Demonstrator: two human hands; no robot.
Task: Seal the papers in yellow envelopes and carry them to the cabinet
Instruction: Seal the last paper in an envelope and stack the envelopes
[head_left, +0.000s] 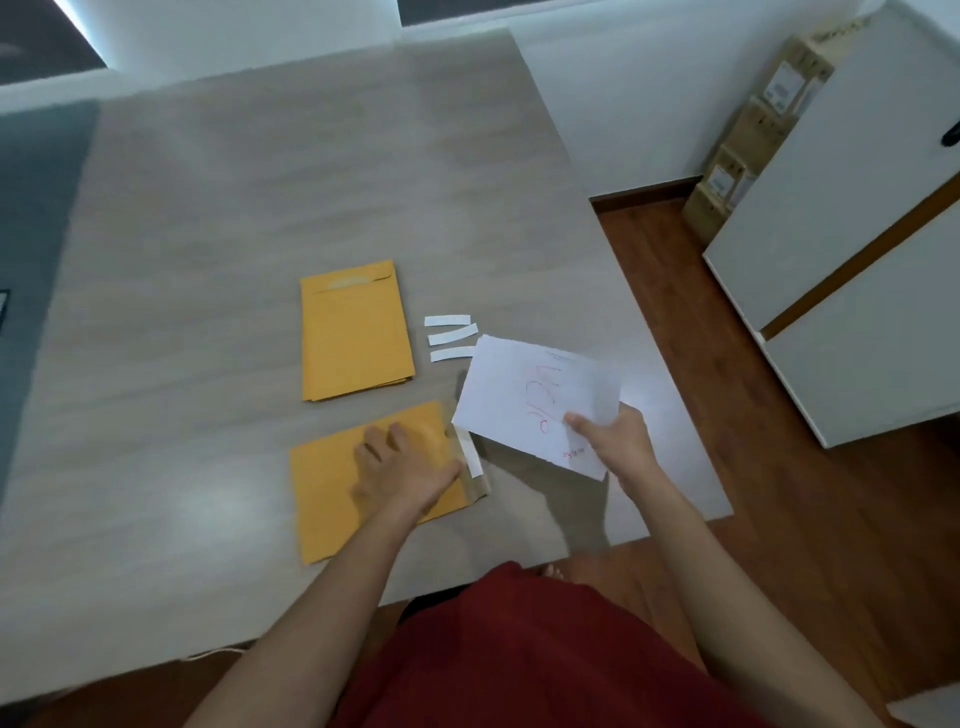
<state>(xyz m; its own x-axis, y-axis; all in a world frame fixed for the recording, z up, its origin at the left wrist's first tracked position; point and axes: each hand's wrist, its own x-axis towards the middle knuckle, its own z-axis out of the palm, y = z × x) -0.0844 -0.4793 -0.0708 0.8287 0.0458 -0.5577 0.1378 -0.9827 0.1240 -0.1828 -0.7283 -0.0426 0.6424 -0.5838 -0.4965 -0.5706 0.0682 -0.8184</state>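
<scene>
Left hand (402, 470) rests flat, fingers straight, on a yellow envelope (332, 499) on the surface (260, 208); right hand (615, 441) grip pinches white papers (530, 400).

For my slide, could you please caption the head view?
Left hand presses a yellow envelope flat while right hand holds papers beside its open flap.

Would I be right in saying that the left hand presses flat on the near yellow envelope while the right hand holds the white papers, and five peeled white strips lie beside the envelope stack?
Not quite: the head view shows three white strips, not five, beside the envelope stack. The rest holds: the left hand presses flat on the near yellow envelope, and the right hand holds the white papers.
</scene>
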